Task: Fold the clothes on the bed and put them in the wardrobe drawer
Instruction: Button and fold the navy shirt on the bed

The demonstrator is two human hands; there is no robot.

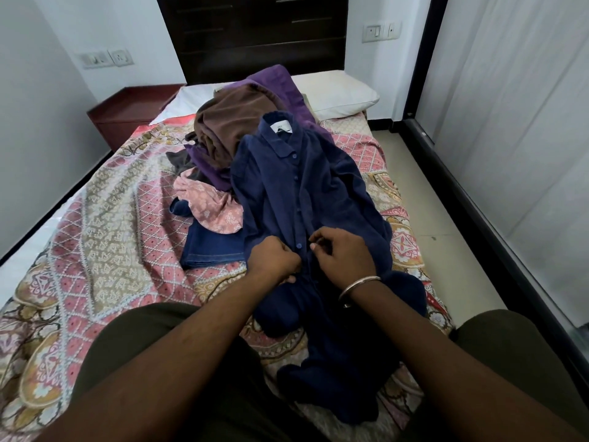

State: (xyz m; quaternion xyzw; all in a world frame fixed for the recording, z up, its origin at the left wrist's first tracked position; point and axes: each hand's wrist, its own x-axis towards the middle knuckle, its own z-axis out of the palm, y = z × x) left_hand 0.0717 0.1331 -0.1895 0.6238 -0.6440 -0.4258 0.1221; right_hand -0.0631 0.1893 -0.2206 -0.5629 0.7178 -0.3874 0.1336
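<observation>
A navy button-up shirt (299, 193) lies lengthwise on the patterned bedspread (105, 212), collar toward the headboard, its lower part crumpled near my knees. My left hand (274, 261) pinches the left side of the shirt's front placket near a button. My right hand (344, 253), with a metal bangle on the wrist, pinches the right side of the placket. Behind the shirt is a heap of unfolded clothes: a brown garment (232, 119), a purple one (280, 82), a pink floral piece (213, 205) and blue jeans (213, 247).
A white pillow (338, 94) lies by the dark headboard (255, 30). A red-brown bedside table (127, 113) stands at the back left. Tiled floor (446, 224) runs along the bed's right side beside dark-framed sliding panels (516, 129). Wall sockets flank the headboard.
</observation>
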